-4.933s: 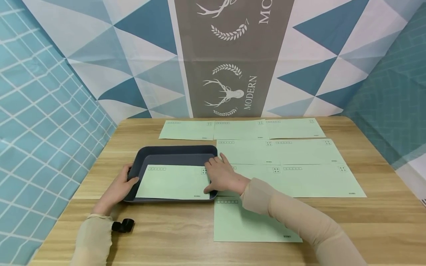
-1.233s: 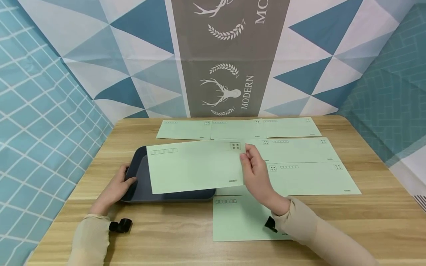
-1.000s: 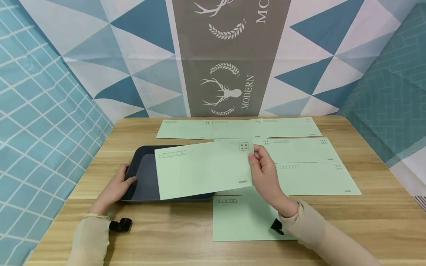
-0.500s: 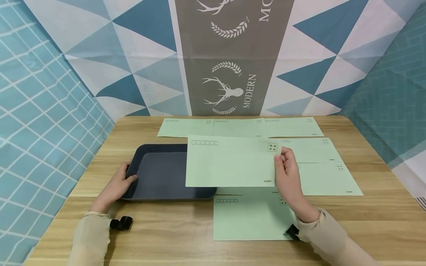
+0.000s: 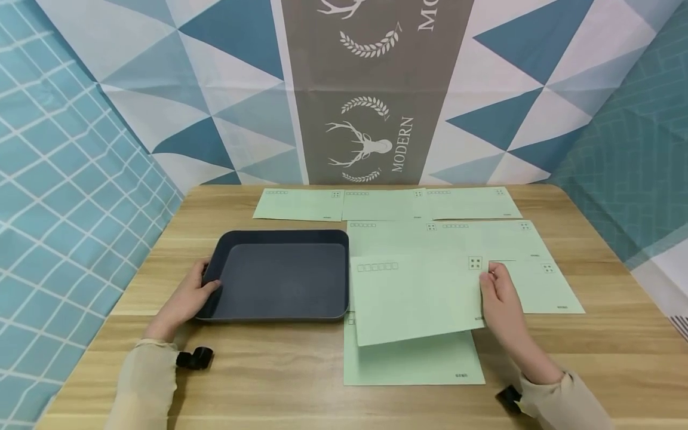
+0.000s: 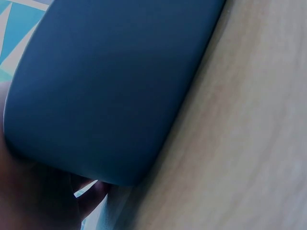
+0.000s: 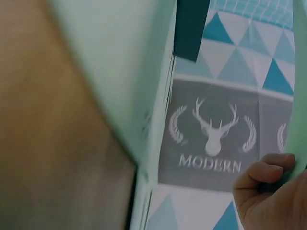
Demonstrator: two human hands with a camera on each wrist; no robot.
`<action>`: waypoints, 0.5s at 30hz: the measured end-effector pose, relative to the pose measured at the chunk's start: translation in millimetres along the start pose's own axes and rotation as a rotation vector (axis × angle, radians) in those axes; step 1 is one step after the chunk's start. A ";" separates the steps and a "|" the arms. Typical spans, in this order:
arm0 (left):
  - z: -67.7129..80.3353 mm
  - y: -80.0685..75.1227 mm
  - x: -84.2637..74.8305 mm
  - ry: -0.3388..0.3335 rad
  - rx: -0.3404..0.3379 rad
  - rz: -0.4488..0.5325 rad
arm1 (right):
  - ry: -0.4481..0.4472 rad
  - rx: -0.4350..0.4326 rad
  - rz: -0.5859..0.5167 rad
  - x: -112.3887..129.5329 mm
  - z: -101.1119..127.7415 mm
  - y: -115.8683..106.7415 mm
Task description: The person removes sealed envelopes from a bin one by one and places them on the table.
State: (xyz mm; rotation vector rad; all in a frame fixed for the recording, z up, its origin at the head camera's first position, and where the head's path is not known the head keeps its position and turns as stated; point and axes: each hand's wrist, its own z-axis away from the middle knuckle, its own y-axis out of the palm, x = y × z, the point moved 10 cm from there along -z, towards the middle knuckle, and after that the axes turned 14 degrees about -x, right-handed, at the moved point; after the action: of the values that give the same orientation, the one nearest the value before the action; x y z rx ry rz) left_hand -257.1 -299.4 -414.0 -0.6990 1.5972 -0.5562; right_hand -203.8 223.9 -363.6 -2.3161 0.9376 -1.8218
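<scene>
Right of centre in the head view, the right hand (image 5: 500, 301) pinches the right edge of a pale green paper envelope (image 5: 416, 295), held tilted over other green envelopes (image 5: 484, 239) spread on the wooden tabletop (image 5: 591, 334). At centre left, the left hand (image 5: 185, 298) grips the left rim of the dark blue rectangular plastic tray (image 5: 279, 275), which rests on the tabletop.

Tray (image 5: 279, 239) on the surface (image 5: 591, 334), left of centre; left hand (image 5: 188, 295) at its left rim. Right of the tray, overlapping envelopes (image 5: 473, 203) lie in rows. Right hand (image 5: 500, 298) holds one envelope (image 5: 414, 295) over them, just beside the tray.
</scene>
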 end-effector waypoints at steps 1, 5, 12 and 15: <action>0.2 0.2 0.4 -0.001 0.001 -0.001 | 0.012 0.009 0.028 -4.6 1.4 -3.0; 0.5 1.3 2.1 -0.008 0.013 0.002 | 0.009 0.043 0.137 -16.2 5.7 -15.5; 0.2 0.6 1.9 -0.017 0.018 0.013 | 0.002 0.137 0.259 -26.1 9.9 -25.8; 0.3 0.3 1.5 -0.015 0.010 0.001 | 0.047 0.233 0.295 -32.3 16.5 -22.7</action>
State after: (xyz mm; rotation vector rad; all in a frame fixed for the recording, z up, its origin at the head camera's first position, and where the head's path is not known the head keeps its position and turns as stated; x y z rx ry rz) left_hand -256.9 -300.3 -415.3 -0.6938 1.5797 -0.5568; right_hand -183.4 252.7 -387.7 -1.8950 0.9541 -1.7634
